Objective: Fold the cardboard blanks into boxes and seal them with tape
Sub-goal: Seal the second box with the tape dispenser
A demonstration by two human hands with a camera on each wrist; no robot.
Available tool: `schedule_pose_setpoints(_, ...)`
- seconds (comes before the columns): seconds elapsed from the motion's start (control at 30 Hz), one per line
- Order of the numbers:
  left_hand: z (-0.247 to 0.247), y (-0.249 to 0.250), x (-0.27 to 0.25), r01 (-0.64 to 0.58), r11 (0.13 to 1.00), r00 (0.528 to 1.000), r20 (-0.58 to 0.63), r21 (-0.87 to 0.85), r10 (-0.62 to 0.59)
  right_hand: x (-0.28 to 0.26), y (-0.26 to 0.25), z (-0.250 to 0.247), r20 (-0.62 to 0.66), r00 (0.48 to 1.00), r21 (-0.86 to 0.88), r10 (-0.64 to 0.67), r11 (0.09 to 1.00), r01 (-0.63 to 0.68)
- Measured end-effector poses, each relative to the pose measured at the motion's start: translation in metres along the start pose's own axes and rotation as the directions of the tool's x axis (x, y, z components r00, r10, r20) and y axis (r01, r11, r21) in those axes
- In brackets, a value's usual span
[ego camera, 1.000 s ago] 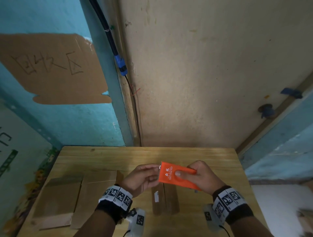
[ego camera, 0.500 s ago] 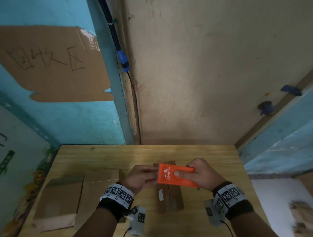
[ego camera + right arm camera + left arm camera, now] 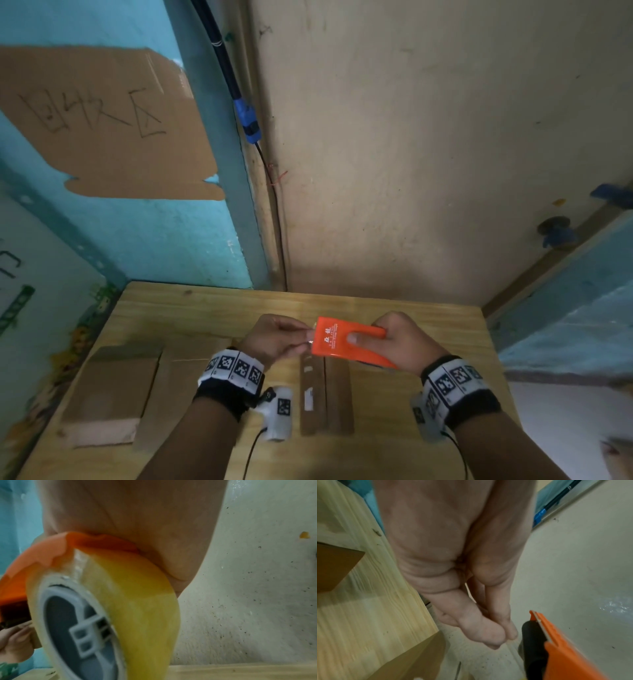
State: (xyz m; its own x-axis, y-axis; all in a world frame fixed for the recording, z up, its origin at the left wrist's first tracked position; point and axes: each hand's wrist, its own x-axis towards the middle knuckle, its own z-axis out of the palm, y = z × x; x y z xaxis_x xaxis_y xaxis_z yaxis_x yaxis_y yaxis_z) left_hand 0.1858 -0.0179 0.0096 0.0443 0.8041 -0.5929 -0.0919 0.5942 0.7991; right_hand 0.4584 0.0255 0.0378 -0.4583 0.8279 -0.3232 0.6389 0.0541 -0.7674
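Tape dispenser (image 3: 346, 342), orange, held above the tabletop (image 3: 394, 428) centre; yellowish roll (image 3: 137, 601) seated inside. Right hand (image 3: 400, 339) clasps its body, thumb on top. Left hand (image 3: 274, 337), at 9 o'clock of the cutter edge, has thumb and forefinger pressed together, probably on the tape end; tape itself not discernible. Folded cardboard (image 3: 325, 394) lies flat at 6 o'clock; more blanks (image 3: 113, 394) at 8 o'clock. Judgement: draw the end out straight, level, clear of the blade.

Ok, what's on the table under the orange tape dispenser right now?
Below the orange tape dispenser, held in the air by the right hand, a narrow folded cardboard blank lies flat on the wooden table. The dispenser and both hands cover the blank's far end.
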Motion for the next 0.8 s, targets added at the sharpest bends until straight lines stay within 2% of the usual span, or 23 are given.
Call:
schedule_pose_setpoints(0.1, -0.004, -0.002, -0.004, -0.05, 0.999, 0.997, -0.054, -0.013, 0.049, 0.002, 0.004, -0.008, 0.002, 1.0, 0.009, -0.006, 1.0, 0.006)
schedule_pose_setpoints(0.2, -0.008, -0.002, -0.004, -0.058, 0.998, 0.997, -0.056, 0.001, 0.058, 0.008, 0.005, -0.009, 0.023, 0.999, -0.01, -0.027, 1.0, 0.027)
schedule_pose_setpoints(0.3, -0.026, -0.002, -0.006, -0.071, 0.997, 0.991, -0.114, 0.016, 0.073, 0.012, 0.014, -0.016, 0.013, 1.0, -0.037, -0.011, 0.999, 0.012)
schedule_pose_setpoints(0.37, -0.049, -0.005, -0.007, -0.049, 0.999, 0.982, -0.183, 0.0, 0.048, 0.012, 0.024, -0.031, -0.036, 0.999, -0.057, 0.02, 0.998, -0.022)
schedule_pose_setpoints(0.43, -0.064, -0.008, -0.01, -0.01, 1.0, 0.982, -0.189, -0.005, 0.009, 0.008, 0.034, -0.044, -0.061, 0.996, -0.059, 0.058, 0.996, -0.062)
schedule_pose_setpoints(0.5, -0.063, -0.012, -0.012, 0.027, 1.0, 0.986, -0.164, -0.001, -0.027, 0.008, 0.041, -0.046, -0.052, 0.996, -0.071, 0.078, 0.994, -0.082)
schedule_pose_setpoints(0.7, -0.049, -0.023, 0.004, 0.069, 0.998, 0.977, -0.2, -0.015, -0.071, 0.014, 0.046, -0.048, -0.047, 0.99, -0.105, 0.137, 0.984, -0.141)
schedule_pose_setpoints(0.8, -0.046, -0.023, 0.015, 0.109, 0.994, 0.956, -0.27, -0.024, -0.112, 0.015, 0.049, -0.048, -0.051, 0.987, -0.124, 0.152, 0.98, -0.158)
